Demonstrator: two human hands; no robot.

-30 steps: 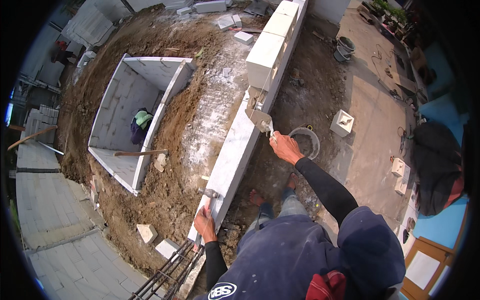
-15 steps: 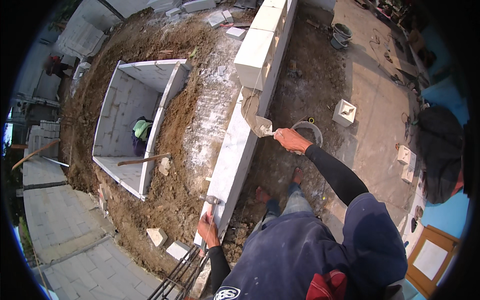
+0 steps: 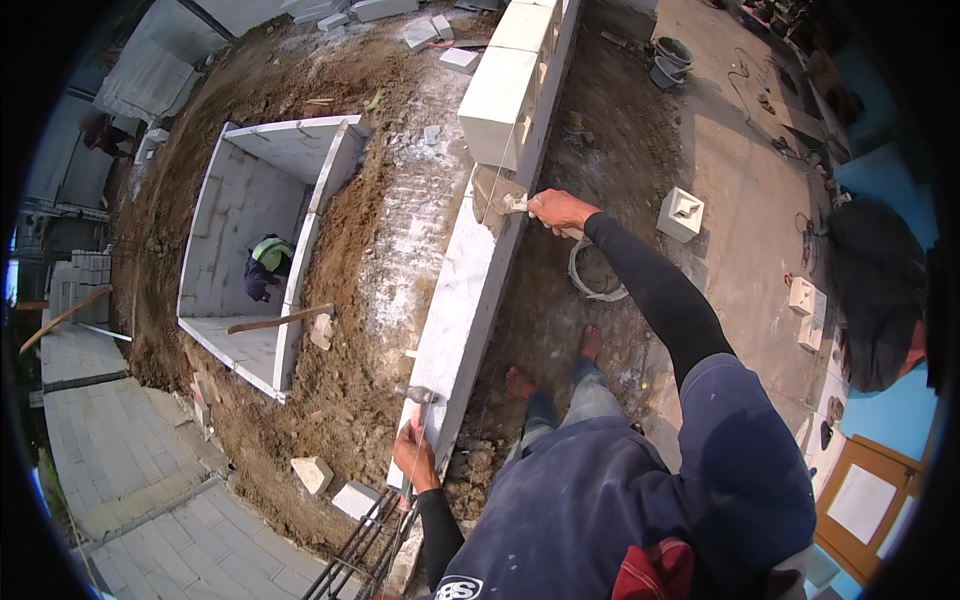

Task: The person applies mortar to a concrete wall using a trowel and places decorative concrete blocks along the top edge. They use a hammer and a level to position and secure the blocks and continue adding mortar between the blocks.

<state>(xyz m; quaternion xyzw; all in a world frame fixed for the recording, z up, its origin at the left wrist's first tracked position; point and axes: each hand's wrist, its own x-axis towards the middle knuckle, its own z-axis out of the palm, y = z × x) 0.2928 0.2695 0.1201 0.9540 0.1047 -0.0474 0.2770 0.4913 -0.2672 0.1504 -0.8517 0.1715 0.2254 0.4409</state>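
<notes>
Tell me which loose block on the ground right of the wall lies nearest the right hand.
The pale block standing alone; the paired blocks lie farther from the right hand.

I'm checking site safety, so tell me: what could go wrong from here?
The feet beside the wall are bare, so the hammer at the left hand might hurt toes if it fell on this side. A round container stands near them and could trip a backward or sideways step. The trowel in the right hand is close to the pale block and might knock it.
</notes>
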